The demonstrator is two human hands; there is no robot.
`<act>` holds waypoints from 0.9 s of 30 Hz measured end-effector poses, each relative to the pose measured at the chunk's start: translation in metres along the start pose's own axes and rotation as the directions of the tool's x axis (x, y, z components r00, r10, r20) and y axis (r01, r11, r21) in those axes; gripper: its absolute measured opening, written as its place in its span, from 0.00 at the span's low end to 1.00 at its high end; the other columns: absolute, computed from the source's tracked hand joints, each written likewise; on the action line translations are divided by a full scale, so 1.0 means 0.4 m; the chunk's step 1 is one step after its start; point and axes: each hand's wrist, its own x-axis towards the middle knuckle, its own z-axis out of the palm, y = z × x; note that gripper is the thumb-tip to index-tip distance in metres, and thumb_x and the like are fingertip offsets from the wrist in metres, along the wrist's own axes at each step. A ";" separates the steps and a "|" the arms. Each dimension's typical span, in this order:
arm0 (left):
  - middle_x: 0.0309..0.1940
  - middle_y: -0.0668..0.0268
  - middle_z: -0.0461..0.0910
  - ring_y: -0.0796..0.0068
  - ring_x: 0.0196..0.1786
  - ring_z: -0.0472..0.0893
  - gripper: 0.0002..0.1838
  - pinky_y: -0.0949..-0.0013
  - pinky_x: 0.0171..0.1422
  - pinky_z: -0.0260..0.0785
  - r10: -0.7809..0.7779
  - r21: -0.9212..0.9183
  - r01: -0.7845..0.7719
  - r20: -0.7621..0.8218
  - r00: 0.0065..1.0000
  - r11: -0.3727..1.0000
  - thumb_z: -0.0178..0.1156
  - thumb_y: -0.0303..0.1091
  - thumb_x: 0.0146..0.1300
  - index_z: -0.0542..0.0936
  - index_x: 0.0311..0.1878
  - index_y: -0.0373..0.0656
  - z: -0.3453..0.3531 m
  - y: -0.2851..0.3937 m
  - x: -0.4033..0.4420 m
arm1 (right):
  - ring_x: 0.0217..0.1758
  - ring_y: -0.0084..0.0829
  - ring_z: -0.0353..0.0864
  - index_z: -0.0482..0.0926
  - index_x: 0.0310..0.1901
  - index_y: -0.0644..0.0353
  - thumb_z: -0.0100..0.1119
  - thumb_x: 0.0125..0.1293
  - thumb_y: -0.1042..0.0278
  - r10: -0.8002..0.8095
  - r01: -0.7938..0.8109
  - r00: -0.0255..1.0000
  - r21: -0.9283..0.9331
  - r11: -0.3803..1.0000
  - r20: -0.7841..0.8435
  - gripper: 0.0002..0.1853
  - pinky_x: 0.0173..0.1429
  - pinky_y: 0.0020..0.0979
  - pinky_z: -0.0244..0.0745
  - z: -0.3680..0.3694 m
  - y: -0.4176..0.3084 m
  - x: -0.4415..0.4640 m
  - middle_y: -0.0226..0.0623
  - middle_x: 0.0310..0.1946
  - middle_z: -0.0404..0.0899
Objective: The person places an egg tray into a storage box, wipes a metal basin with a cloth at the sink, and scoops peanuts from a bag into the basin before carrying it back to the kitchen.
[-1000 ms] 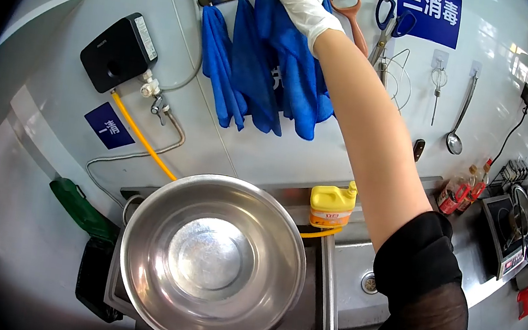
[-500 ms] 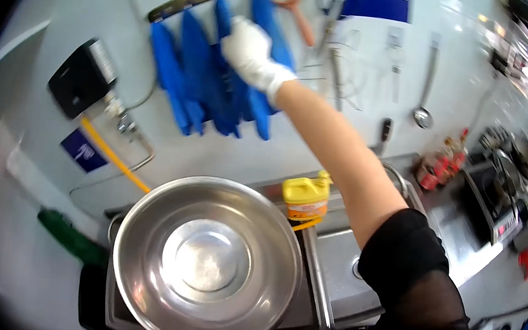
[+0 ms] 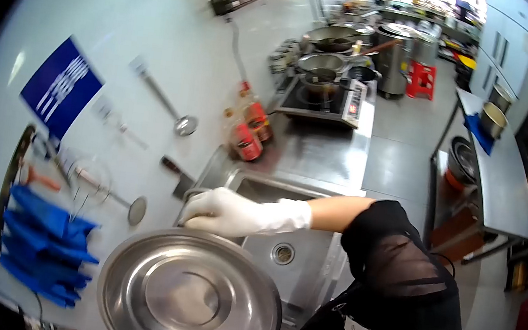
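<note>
Head view: fingers (image 3: 197, 212) of the gloved right hand (image 3: 222, 212) curled inward, narrow rather than spread, tips mostly turned out of sight; cannot tell whether closed around anything. Just beside them on the left, a sliver of curved metal (image 3: 193, 191), perhaps a tap, contact unclear. On the near side, left of centre, the wide metal basin (image 3: 185, 300), mouth up, far rim just below the hand, cannot tell whether touching, near rim cut off by the frame. No sight of the left hand

Best, by judgement, to keep the basin level and well supported from the near side, to hold the right wrist clear of the far rim, and to watch the fingertips closely, smooth metal probably giving a glove little grip

Farther out, to the right of the basin, the sink (image 3: 302, 282) with its drain (image 3: 283, 254), and a black sleeve (image 3: 396, 267) on the near right. At left, blue cloths (image 3: 46, 244) on a wall rail (image 3: 4, 205); beyond, a hanging ladle (image 3: 184, 125), red-labelled bottles (image 3: 250, 147) and, far off, a cooker (image 3: 354, 103)
</note>
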 end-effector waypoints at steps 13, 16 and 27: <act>0.23 0.67 0.78 0.78 0.28 0.75 0.08 0.73 0.37 0.69 -0.111 0.267 -0.290 0.881 0.459 0.919 0.52 0.23 0.50 0.78 0.27 0.28 0.624 -0.340 -0.461 | 0.30 0.21 0.70 0.72 0.51 0.63 0.45 0.66 0.45 0.894 -0.675 0.281 0.590 0.443 -0.350 0.26 0.32 0.24 0.70 -0.545 -0.082 -1.143 0.31 0.31 0.74; 0.29 0.60 0.80 0.76 0.31 0.78 0.08 0.72 0.37 0.71 -0.248 0.227 -0.645 0.967 0.059 0.729 0.54 0.24 0.51 0.80 0.29 0.28 0.709 -0.506 -0.593 | 0.31 0.22 0.71 0.73 0.49 0.67 0.54 0.61 0.52 0.881 -0.675 0.045 0.636 0.374 -0.471 0.25 0.37 0.26 0.71 -0.606 -0.159 -1.378 0.32 0.33 0.75; 0.34 0.64 0.78 0.77 0.36 0.76 0.18 0.72 0.41 0.68 -0.576 0.412 -0.433 0.726 -0.375 0.802 0.55 0.38 0.63 0.76 0.46 0.31 1.021 -0.905 -1.239 | 0.23 0.22 0.75 0.77 0.38 0.68 0.55 0.52 0.70 0.362 -0.275 -0.657 0.657 0.702 -0.661 0.13 0.25 0.23 0.67 -0.683 -0.440 -1.873 0.32 0.23 0.77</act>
